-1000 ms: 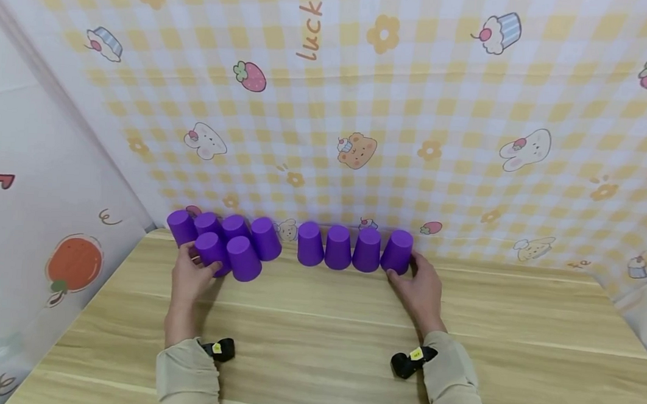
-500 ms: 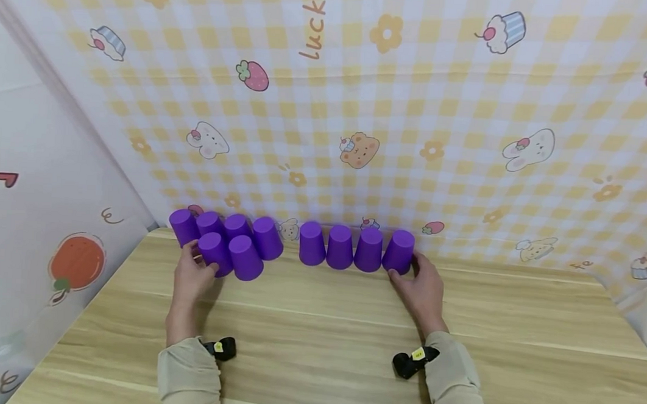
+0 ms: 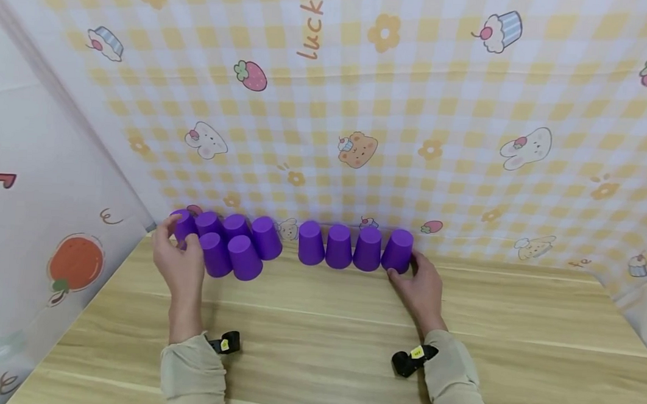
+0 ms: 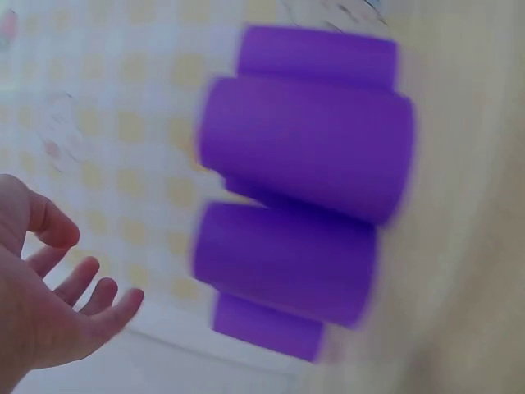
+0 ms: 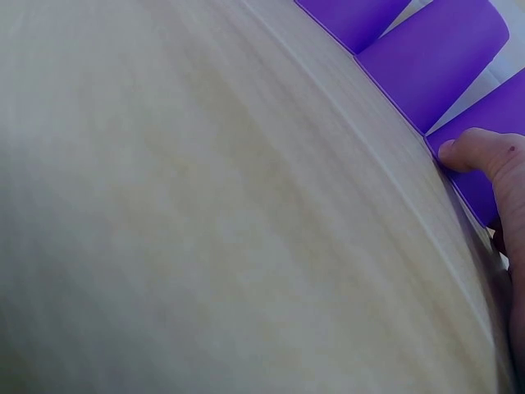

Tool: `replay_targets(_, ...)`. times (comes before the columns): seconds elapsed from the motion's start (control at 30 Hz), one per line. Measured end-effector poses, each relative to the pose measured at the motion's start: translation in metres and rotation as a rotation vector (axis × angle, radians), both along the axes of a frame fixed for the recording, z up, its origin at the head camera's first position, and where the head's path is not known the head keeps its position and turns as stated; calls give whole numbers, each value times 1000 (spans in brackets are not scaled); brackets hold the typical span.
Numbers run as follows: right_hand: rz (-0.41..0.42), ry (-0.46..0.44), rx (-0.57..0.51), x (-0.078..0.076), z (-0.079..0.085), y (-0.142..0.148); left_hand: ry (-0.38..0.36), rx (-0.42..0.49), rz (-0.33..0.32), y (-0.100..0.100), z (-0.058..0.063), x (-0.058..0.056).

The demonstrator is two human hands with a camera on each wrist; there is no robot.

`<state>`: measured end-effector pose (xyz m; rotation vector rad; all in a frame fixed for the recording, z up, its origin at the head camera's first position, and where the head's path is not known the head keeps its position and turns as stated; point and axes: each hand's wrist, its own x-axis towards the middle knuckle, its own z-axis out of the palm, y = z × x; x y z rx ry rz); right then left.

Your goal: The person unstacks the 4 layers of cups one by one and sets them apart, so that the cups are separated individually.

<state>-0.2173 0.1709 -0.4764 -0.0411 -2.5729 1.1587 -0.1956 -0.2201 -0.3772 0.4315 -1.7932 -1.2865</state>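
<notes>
1. Left hand (image 3: 180,264): released, holding nothing. Fingers are loosely bent and raised at the leftmost cup (image 3: 186,221), a matte purple, tapered, plastic-looking cup standing inverted. In the head view the hand partly covers this cup; contact cannot be determined. In the left wrist view the hand is apart from the cups shown there.
2. Right hand (image 3: 422,292): grasping the rightmost cup (image 3: 399,248), a matching purple, tapered, plastic-looking cup. The thumb lies on the near side, close to the bottom rim; the other fingers are mostly hidden by the cup.
3. Left group: six inverted purple cups. Four, including the leftmost cup, form a back row (image 3: 266,239); a front pair (image 3: 245,262) stands just before it, toward the person.
4. Right row (image 3: 339,248): four inverted purple cups side by side, the rightmost cup at its end. A narrow gap separates this row from the left group.
5. Support surface: all ten cups stand near the far edge of a pale, wood-grain tabletop (image 3: 316,348).
6. Background: a yellow-and-white checked cloth (image 3: 317,104) with cartoon prints, behind the cups; a white printed panel (image 3: 30,132) at the left.
7. Wrist equipment: beige fabric sleeves (image 3: 194,369) and small black devices (image 3: 231,342) with yellow labels, one per arm.
</notes>
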Motion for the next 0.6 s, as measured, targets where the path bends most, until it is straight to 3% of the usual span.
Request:
replay_targets(0.13,1,-8,-5,1,1,-1,126,14,-41,22,25,8)
replay_targets(0.23,4,-12,-6,1,1,-1,176,-26,-94,39,31,7)
replay_targets(0.47,3,-14,-2,0,0,-1,113,-233,-328,65,13,-8)
replay_targets(0.6,1,-10,0,0,0,-1,48,-303,-388,77,5,-12)
